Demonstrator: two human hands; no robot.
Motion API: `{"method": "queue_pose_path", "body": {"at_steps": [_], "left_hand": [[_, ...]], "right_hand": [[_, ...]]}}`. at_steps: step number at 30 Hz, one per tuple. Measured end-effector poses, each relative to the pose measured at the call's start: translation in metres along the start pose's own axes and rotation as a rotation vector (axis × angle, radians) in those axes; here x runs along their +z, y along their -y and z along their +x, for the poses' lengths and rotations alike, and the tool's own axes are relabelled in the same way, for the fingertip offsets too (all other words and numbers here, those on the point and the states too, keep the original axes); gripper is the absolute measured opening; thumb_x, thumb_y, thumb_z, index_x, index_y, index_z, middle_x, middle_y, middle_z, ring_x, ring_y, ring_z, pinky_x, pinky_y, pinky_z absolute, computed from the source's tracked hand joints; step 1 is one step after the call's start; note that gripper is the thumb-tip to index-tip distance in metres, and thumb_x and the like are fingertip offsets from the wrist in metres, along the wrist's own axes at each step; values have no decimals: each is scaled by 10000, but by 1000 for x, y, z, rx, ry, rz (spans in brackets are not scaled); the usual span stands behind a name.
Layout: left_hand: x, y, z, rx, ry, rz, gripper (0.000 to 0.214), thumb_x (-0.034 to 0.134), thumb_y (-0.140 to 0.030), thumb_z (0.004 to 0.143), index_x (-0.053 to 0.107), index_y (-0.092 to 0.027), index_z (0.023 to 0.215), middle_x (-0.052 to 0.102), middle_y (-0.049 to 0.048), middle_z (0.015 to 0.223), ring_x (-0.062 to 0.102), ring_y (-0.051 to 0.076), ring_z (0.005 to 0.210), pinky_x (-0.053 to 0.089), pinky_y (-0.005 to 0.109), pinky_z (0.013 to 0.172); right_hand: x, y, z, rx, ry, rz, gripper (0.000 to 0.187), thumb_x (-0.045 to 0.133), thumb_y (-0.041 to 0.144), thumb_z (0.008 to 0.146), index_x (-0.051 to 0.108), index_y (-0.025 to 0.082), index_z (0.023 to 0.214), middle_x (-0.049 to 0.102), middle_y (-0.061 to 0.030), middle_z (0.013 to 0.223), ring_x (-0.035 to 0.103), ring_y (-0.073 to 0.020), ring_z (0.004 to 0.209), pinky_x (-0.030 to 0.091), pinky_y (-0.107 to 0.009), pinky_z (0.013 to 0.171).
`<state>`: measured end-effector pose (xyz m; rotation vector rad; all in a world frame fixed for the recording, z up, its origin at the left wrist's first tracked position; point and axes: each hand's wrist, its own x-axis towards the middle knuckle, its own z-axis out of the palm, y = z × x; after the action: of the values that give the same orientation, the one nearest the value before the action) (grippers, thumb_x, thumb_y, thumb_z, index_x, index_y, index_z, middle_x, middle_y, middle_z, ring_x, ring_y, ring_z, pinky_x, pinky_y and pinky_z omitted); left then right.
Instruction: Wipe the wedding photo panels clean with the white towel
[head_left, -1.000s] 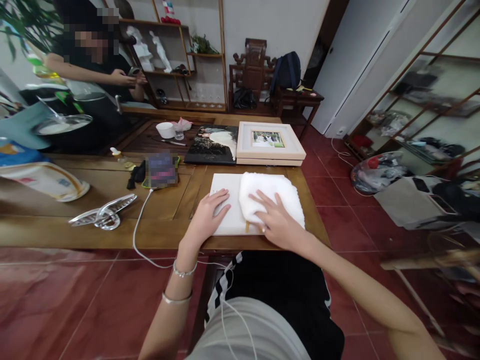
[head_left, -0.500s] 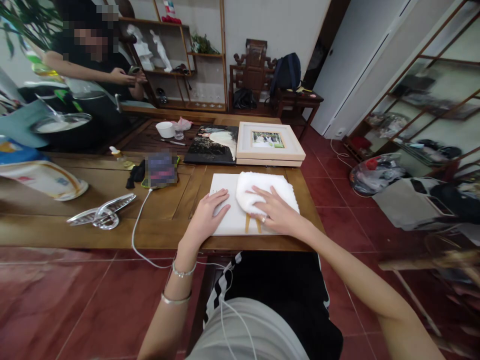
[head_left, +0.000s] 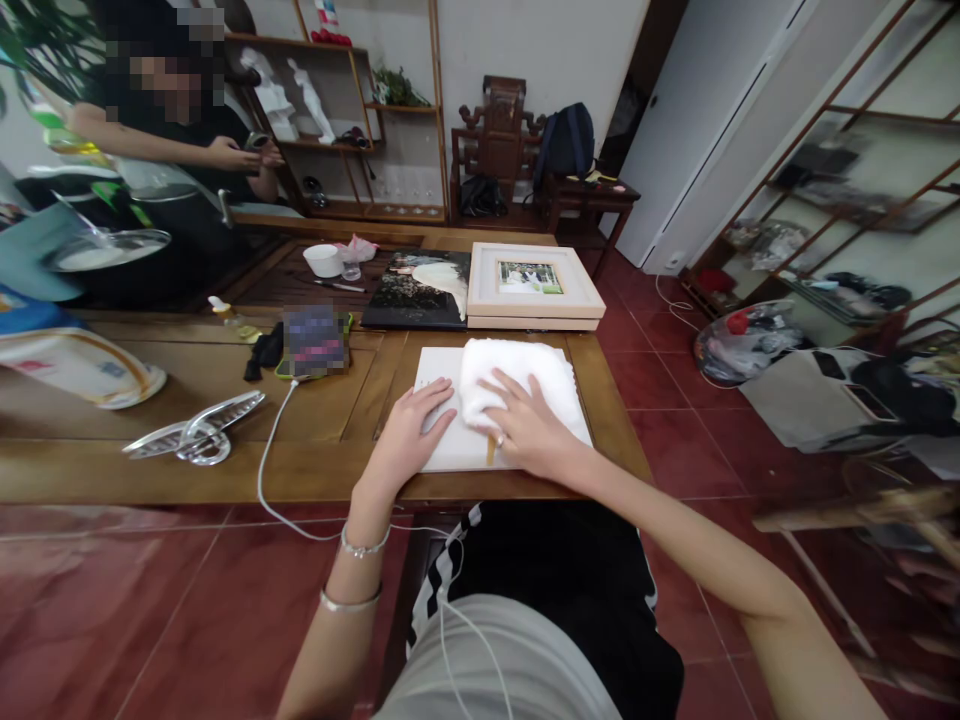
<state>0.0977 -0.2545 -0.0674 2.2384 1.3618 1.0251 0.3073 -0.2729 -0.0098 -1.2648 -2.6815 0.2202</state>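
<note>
A white panel or frame backing lies flat near the table's front edge, with a tan strip showing on its lower part. My left hand rests on its left side, fingers stretched out and slightly apart. On top of the panel lies a folded fluffy white towel. My right hand presses flat on the towel with its fingers spread. Much of the panel is hidden under the towel and my right forearm.
Behind the panel are a dark photo print and pale picture frames. To the left lie a plugged-in phone, a silver ornament, a dropper bottle and a white packet. Another person stands across the table.
My right hand has slid a little to the left with the towel, covering one of the tan strips. My left hand stays in place on the panel.
</note>
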Motion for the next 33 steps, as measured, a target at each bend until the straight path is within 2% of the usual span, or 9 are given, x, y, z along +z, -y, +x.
{"method": "queue_pose_path", "body": {"at_steps": [5, 9, 13, 20, 23, 26, 28, 33], "left_hand": [[-1, 0, 0, 2, 19, 6, 320, 506, -269, 908, 649, -180, 1181, 615, 119, 1303, 532, 263, 1260, 352, 503, 1094], [-2, -1, 1, 1, 24, 7, 323, 491, -254, 907, 650, -176, 1177, 612, 120, 1307, 531, 264, 1260, 352, 508, 1094], [-2, -1, 1, 6, 22, 7, 321, 488, -261, 914, 652, -178, 1177, 619, 116, 1299, 537, 263, 1255, 364, 504, 1088], [-1, -1, 0, 4, -34, -13, 315, 475, -285, 929, 663, -191, 1164, 629, 107, 1285, 551, 258, 1244, 378, 499, 1092], [-2, -2, 0, -10, -39, -26, 320, 475, -289, 928, 667, -175, 1158, 631, 117, 1280, 546, 263, 1250, 385, 503, 1089], [-2, -2, 0, -7, -49, -32, 323, 460, -276, 931, 670, -167, 1152, 643, 121, 1260, 555, 262, 1240, 391, 502, 1087], [-2, -1, 0, -1, -53, -33, 326, 450, -266, 932, 674, -163, 1146, 651, 122, 1247, 560, 262, 1234, 392, 499, 1087], [0, 2, 1, 1, -51, -45, 333, 441, -249, 925, 673, -164, 1149, 652, 120, 1247, 555, 271, 1238, 383, 487, 1099]], "right_hand": [[-2, 42, -44, -64, 104, -5, 241, 507, 188, 899, 683, 193, 1063, 351, -143, 1521, 142, -356, 1447, 174, -716, 1068], [-8, 47, -57, -138, 147, 13, 248, 528, 199, 890, 683, 202, 1083, 363, -143, 1514, 155, -352, 1445, 177, -713, 1073], [-12, 27, -42, -143, 109, 54, 270, 492, 209, 918, 667, 185, 1123, 423, -135, 1480, 224, -317, 1433, 172, -677, 1096], [-10, -27, 22, -126, 46, 98, 349, 398, 351, 986, 600, 183, 1217, 365, -152, 1512, 214, -294, 1440, 154, -665, 1102], [-5, -39, 45, -83, 19, 84, 375, 366, 350, 997, 560, 173, 1265, 375, -158, 1506, 205, -283, 1444, 139, -658, 1108], [1, -38, 55, -49, -41, 49, 360, 354, 331, 1001, 582, 172, 1231, 458, -141, 1454, 218, -287, 1438, 118, -674, 1099], [3, -30, 51, -49, -64, 34, 330, 371, 291, 994, 600, 179, 1203, 481, -122, 1439, 225, -299, 1434, 116, -695, 1086], [-1, 5, 10, -69, 6, 48, 276, 441, 230, 951, 644, 162, 1125, 438, -146, 1468, 223, -330, 1430, 145, -727, 1060]]}}
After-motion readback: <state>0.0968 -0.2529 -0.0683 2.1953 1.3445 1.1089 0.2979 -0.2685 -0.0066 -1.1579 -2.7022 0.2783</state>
